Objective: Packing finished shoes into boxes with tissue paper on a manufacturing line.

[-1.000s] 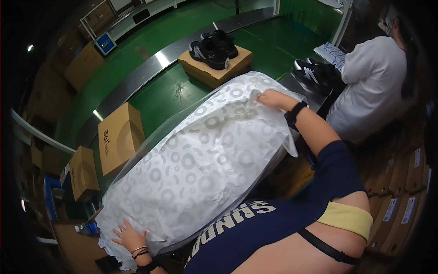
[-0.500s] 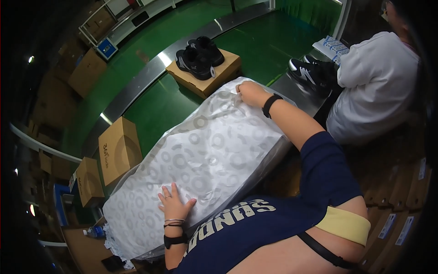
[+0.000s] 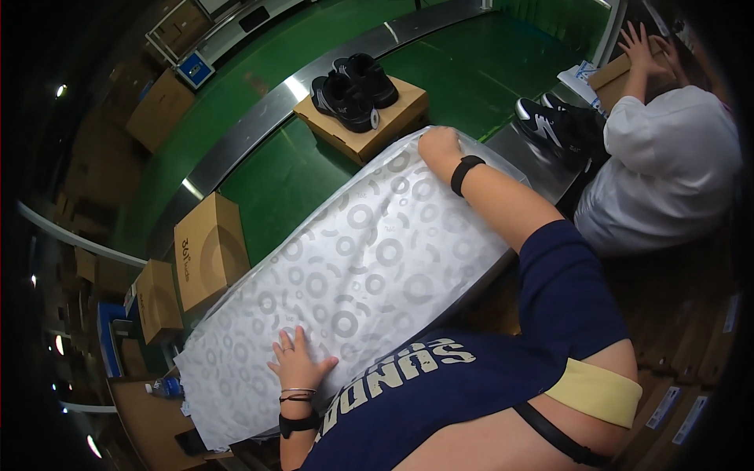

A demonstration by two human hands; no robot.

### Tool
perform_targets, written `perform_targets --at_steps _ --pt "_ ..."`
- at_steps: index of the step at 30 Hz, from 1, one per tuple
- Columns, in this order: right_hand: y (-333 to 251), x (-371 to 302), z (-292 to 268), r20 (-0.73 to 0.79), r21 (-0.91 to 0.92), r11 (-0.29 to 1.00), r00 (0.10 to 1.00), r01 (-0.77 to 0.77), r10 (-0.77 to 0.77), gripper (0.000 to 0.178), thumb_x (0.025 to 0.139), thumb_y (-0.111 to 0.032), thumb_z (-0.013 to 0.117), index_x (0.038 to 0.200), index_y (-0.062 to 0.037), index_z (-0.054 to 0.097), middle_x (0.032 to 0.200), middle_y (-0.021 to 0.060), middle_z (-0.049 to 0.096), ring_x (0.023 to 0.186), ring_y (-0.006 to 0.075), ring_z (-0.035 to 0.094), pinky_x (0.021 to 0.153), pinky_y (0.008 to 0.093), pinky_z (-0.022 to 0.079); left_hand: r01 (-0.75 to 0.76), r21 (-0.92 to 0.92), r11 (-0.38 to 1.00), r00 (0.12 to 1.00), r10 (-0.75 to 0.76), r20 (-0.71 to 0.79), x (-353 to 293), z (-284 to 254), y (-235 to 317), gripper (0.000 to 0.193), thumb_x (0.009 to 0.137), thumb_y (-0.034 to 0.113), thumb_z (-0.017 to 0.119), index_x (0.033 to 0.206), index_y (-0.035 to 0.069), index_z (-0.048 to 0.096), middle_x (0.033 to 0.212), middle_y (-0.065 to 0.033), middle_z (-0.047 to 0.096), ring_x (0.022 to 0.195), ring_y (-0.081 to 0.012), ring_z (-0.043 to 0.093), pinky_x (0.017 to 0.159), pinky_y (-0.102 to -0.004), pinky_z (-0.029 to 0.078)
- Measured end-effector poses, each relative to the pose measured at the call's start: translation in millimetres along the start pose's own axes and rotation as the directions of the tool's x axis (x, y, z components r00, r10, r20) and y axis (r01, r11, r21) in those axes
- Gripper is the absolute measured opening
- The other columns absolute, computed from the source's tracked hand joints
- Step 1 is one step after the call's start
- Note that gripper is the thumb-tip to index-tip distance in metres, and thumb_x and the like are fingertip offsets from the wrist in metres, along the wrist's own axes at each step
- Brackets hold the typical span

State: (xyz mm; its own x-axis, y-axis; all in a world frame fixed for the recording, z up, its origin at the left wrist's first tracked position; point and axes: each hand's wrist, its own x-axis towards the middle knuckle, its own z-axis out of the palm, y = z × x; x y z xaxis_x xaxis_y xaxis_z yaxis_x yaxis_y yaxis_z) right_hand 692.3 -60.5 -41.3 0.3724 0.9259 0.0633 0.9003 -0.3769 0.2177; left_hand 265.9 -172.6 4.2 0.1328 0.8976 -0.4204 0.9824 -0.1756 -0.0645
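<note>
A long sheet of white wrapping paper (image 3: 369, 259) printed with grey rings and arcs lies spread out in front of me. My left hand (image 3: 298, 365) rests on its near end, fingers spread and palm down. At the far right end my right hand (image 3: 440, 149) is closed on the paper's edge; its fingertips are partly hidden. Just beyond that hand, a pair of black shoes (image 3: 353, 90) with a round white tag stands on a closed brown cardboard box (image 3: 345, 137).
Two brown boxes, a larger one (image 3: 208, 251) and a smaller one (image 3: 157, 302), stand along the green conveyor belt (image 3: 275, 177). At right, a person in a grey shirt (image 3: 667, 157) handles a carton (image 3: 616, 82) beside black shoes (image 3: 554, 129). A bottle (image 3: 163, 388) lies at lower left.
The paper has become flatter and smoother, its ring print now clearer. My right hand has shifted slightly outward with the edge. The neighbouring person's raised hands and carton have come into view.
</note>
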Motion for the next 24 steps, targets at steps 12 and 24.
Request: perform_targets --at_steps 12,24 --pt "13 -22 -7 0.328 0.297 0.951 0.926 0.088 -0.188 0.056 0.083 -0.05 0.044 0.133 -0.0268 0.034 0.144 0.014 0.011 0.131 0.0394 0.009 0.091 0.0688 0.019 -0.468 0.17 0.868 0.864 0.489 -0.119 106 -32 55 0.091 0.056 0.056 0.07 0.132 0.022 0.033 0.139 -0.0215 0.021 0.128 -0.0417 0.017 0.097 -0.0613 0.016" --pt "-64 84 -33 -0.374 0.723 0.688 0.874 0.067 0.309 0.072 0.066 -0.016 0.071 0.127 -0.0099 0.035 0.131 0.0214 0.029 0.112 0.0381 0.039 0.092 0.0414 0.037 -0.497 0.036 0.867 0.867 0.498 -0.017 130 -22 68 0.098 0.057 0.057 0.069 0.137 0.022 0.025 0.142 -0.0229 0.009 0.13 -0.0431 0.005 0.099 -0.0618 0.007"
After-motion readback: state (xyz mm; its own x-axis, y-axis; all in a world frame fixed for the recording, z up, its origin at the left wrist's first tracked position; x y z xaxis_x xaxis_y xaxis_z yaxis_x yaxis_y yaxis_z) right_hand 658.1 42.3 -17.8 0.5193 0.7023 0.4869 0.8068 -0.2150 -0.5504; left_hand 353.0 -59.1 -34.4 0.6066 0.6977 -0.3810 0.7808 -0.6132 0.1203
